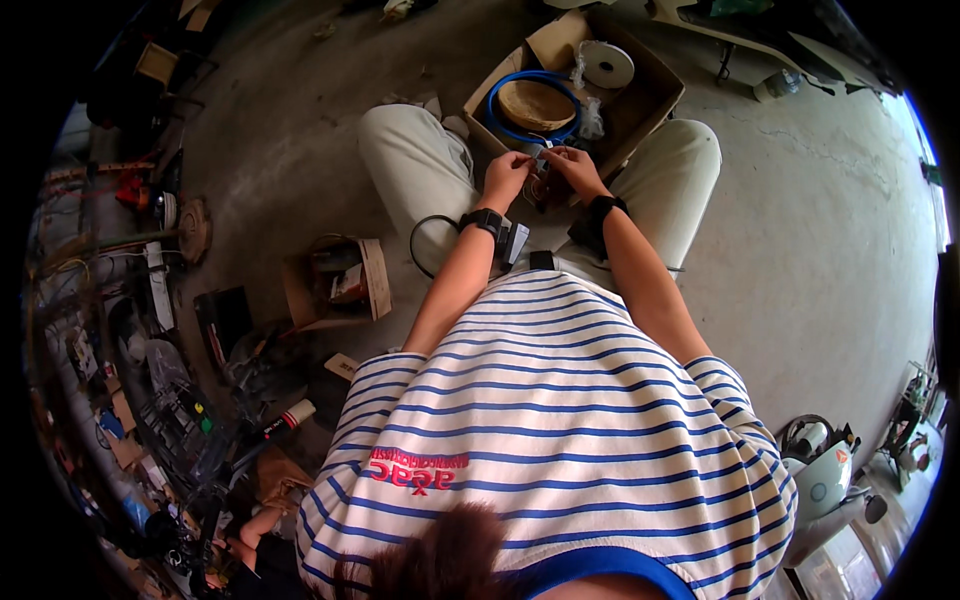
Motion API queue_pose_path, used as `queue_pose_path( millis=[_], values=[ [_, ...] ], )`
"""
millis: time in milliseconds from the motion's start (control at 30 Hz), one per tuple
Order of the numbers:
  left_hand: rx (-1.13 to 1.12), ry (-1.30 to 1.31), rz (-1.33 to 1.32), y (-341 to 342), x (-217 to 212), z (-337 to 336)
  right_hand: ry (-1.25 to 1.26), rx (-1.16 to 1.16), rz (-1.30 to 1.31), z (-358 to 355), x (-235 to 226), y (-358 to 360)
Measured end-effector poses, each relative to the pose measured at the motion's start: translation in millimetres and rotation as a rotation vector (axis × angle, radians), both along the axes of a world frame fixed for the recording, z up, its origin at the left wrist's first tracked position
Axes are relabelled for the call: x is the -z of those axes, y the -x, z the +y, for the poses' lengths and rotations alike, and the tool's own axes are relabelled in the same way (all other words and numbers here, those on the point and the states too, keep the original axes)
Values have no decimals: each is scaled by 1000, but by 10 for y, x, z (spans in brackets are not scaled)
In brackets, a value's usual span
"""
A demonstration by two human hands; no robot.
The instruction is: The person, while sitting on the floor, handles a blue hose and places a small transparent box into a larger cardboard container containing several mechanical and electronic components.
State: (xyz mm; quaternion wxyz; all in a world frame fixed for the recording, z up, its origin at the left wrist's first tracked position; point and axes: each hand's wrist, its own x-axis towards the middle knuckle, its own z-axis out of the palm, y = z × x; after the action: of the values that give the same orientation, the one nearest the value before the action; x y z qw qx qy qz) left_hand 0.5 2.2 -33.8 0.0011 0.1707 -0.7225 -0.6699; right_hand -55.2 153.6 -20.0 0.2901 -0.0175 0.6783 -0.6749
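Observation:
Between my knees, my left hand (508, 180) and my right hand (576, 170) are close together, fingers pinched. Whatever they grip is too small to make out. A tiny white piece (547, 145) shows by the right fingertips, with a thin pale strand close by. Just beyond my hands stands an open cardboard box (640, 122). Inside it, a round tan basket or bowl (538, 104) sits within a blue ring-shaped rim (492, 108). A white reel (608, 64) and crumpled clear plastic (591, 120) lie beside it. Both wrists wear black bands.
A smaller cardboard box (376, 280) with odds and ends sits on the concrete floor (290, 150) to my left. Farther left, tools, parts and scrap are piled up. A light-coloured scooter (826, 480) stands at the lower right, and another vehicle (770, 45) at the far right.

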Motion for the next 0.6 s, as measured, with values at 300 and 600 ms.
queue_pose_path(
  millis=[300, 600],
  values=[
    [14, 154, 28, 8, -50, 12, -39, -8, 48, 9, 35, 22],
    [23, 196, 36, -19, -45, -16, -136, -31, 81, -24, 16, -2]
  ],
)
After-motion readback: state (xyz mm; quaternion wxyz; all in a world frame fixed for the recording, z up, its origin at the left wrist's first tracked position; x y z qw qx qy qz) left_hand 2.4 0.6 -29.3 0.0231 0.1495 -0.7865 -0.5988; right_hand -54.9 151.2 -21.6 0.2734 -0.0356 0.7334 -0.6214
